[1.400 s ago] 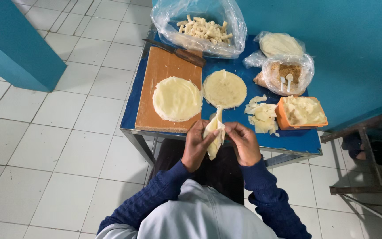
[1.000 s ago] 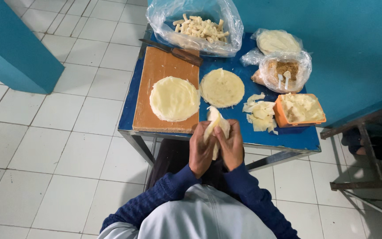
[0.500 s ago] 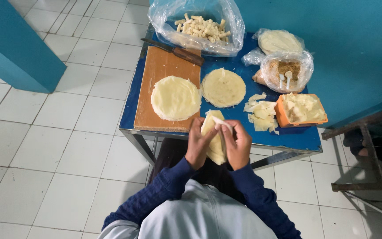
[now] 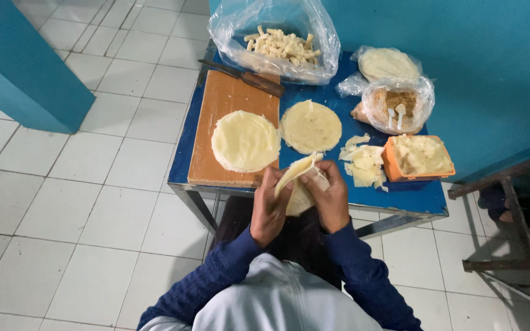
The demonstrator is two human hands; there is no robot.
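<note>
Head view: both hands work at the table's [image 4: 424, 199] near edge, just off its middle. The left hand [image 4: 269, 208] and right hand [image 4: 329, 199] each grip a folded pale wrapper [image 4: 299, 178], fingers closed on its two sides, the sheet held up between them. On the board [image 4: 228, 101] at the left edge lies a wrapper stack [image 4: 245, 141]; a single round [image 4: 311, 127] sits beside it mid-table. A knife [image 4: 243, 75] rests at the board's far end. A bag of sticks [image 4: 280, 43] occupies the far edge, an orange tub [image 4: 418, 157] the right edge.
</note>
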